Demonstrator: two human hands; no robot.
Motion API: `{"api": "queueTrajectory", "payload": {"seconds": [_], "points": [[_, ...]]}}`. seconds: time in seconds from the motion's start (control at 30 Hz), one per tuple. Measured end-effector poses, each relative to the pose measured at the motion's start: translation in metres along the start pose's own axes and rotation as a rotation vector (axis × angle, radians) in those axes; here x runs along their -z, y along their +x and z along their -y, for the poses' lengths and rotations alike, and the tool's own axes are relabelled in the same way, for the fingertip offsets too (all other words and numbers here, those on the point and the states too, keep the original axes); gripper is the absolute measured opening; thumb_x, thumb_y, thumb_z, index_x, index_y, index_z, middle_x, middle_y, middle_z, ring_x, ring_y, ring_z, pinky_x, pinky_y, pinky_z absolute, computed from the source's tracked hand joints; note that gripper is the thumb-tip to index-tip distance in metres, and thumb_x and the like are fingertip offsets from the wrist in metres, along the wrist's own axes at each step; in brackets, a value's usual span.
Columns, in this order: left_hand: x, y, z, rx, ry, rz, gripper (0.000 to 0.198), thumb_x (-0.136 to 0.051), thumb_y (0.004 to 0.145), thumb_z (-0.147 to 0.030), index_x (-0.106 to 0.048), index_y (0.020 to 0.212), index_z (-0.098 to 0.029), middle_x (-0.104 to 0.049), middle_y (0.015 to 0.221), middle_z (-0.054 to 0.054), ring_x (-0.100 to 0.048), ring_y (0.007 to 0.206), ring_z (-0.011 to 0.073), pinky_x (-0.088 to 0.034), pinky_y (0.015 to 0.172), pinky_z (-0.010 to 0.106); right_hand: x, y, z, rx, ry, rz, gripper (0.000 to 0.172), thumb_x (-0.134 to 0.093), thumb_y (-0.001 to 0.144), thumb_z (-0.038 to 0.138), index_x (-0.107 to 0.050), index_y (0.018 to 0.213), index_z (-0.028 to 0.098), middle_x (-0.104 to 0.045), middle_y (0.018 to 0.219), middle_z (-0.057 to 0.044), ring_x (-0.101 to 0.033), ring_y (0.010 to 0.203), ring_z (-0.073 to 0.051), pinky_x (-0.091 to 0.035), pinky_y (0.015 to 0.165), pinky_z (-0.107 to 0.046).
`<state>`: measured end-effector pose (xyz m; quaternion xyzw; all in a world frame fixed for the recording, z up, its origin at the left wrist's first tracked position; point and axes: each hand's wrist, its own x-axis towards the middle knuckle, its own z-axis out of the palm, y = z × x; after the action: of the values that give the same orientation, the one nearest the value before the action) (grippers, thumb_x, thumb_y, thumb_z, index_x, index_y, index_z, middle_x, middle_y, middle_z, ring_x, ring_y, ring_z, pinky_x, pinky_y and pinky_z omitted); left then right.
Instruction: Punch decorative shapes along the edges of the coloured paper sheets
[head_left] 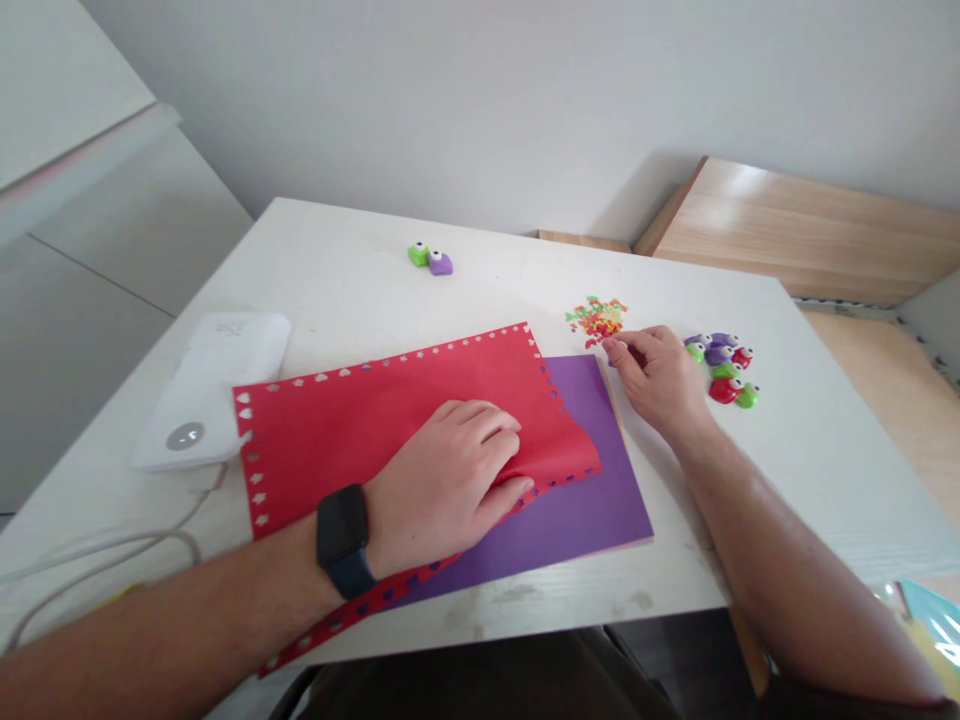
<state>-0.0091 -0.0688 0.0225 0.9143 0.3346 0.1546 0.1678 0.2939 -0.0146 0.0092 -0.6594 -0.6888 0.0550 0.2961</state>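
White table point(337, 270), pale wall behind. Red sheet point(367, 425) lies slantwise before me, hearts and stars punched along its edges, lower right edge buckled; it partly covers a purple sheet point(559, 520). White box point(214, 380) on the left, cable near its front corner. My left hand point(446, 485) rests palm down on the red sheet, fingers loosely bent, thumb apart from them. My right hand point(660, 375) is bent at the far right of the purple sheet, thumb and forefinger close together; cannot tell whether they grip anything. Clustered right of it: goggle-eyed toys point(721, 355), green, purple, red. Dark watch point(342, 525) on my left wrist. Loose confetti point(601, 320) just beyond my right fingertips. Farther back, a green-and-purple pair point(440, 265), touching. Smallest: a purple bit point(612, 363) under those fingertips, mostly hidden.
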Motion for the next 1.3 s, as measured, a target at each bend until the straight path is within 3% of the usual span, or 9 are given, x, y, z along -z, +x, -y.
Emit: {"api": "queueTrajectory", "payload": {"seconds": [0.27,0.5,0.63,0.8,0.93,1.07,1.17,1.3], "points": [[-0.0001,0.0002,0.0001,0.004,-0.003,-0.001,0.022,-0.065,0.102,-0.039,-0.067,0.097,-0.018,-0.072,0.120,0.011,-0.065,0.116,0.0304,-0.052,0.104,0.052,0.0003,0.0003,-0.0022,-0.052,0.084,-0.001,0.039,-0.065,0.099,0.059,-0.082,0.104,0.025,-0.072,0.094,-0.009,-0.064,0.076,-0.022,-0.050,0.074,-0.039],[-0.0010,-0.0008,0.0004,0.004,0.000,-0.001,0.023,-0.064,0.102,-0.040,-0.067,0.097,-0.018,-0.072,0.121,0.011,-0.065,0.117,0.0303,-0.052,0.104,0.052,0.0025,-0.0026,0.0027,0.031,0.030,0.132,0.031,-0.079,0.091,0.044,-0.081,0.113,0.022,-0.073,0.107,-0.010,-0.069,0.081,-0.022,-0.055,0.081,-0.040],[-0.0014,0.0001,0.0007,0.000,0.000,-0.005,0.022,-0.064,0.102,-0.039,-0.067,0.097,-0.018,-0.072,0.121,0.010,-0.065,0.117,0.0300,-0.052,0.104,0.051,0.0041,-0.0041,0.0028,0.087,-0.004,0.169,0.030,-0.076,0.091,0.035,-0.080,0.117,0.021,-0.073,0.112,-0.010,-0.068,0.078,-0.021,-0.056,0.078,-0.039],[-0.0010,0.0000,0.0008,0.001,-0.005,-0.006,0.022,-0.065,0.102,-0.039,-0.067,0.097,-0.017,-0.072,0.121,0.011,-0.064,0.117,0.0298,-0.052,0.104,0.052,0.0038,-0.0040,0.0037,0.084,-0.016,-0.010,0.030,-0.074,0.094,0.036,-0.078,0.119,0.020,-0.074,0.107,-0.009,-0.063,0.070,-0.019,-0.054,0.072,-0.038],[-0.0004,-0.0008,0.0005,-0.001,-0.004,-0.007,0.022,-0.064,0.103,-0.039,-0.067,0.097,-0.017,-0.072,0.121,0.010,-0.064,0.117,0.0296,-0.052,0.105,0.051,0.0036,-0.0039,0.0037,0.164,-0.045,0.080,0.028,-0.074,0.095,0.035,-0.079,0.117,0.019,-0.074,0.106,-0.010,-0.064,0.074,-0.020,-0.055,0.077,-0.039],[-0.0002,-0.0010,0.0002,-0.004,-0.002,-0.008,0.022,-0.064,0.103,-0.039,-0.066,0.096,-0.017,-0.072,0.121,0.011,-0.065,0.117,0.0298,-0.052,0.104,0.051,0.0023,-0.0048,0.0034,0.139,-0.048,-0.009,0.030,-0.072,0.096,0.035,-0.077,0.121,0.019,-0.072,0.111,-0.011,-0.066,0.078,-0.021,-0.057,0.077,-0.039],[-0.0005,-0.0011,0.0007,-0.004,0.000,-0.013,0.021,-0.065,0.102,-0.039,-0.066,0.097,-0.018,-0.072,0.121,0.011,-0.065,0.117,0.0300,-0.052,0.104,0.051,0.0015,-0.0050,0.0016,0.175,-0.047,0.104,0.029,-0.071,0.095,0.030,-0.077,0.121,0.020,-0.073,0.108,-0.011,-0.068,0.081,-0.023,-0.058,0.080,-0.041],[-0.0012,-0.0015,0.0015,-0.006,-0.001,-0.018,0.022,-0.064,0.102,-0.039,-0.066,0.097,-0.018,-0.072,0.122,0.010,-0.065,0.117,0.0300,-0.052,0.104,0.051,0.0038,-0.0039,-0.0011,0.120,-0.054,-0.029,0.032,-0.070,0.094,0.028,-0.075,0.124,0.018,-0.072,0.112,-0.013,-0.069,0.084,-0.024,-0.058,0.082,-0.042]]}}
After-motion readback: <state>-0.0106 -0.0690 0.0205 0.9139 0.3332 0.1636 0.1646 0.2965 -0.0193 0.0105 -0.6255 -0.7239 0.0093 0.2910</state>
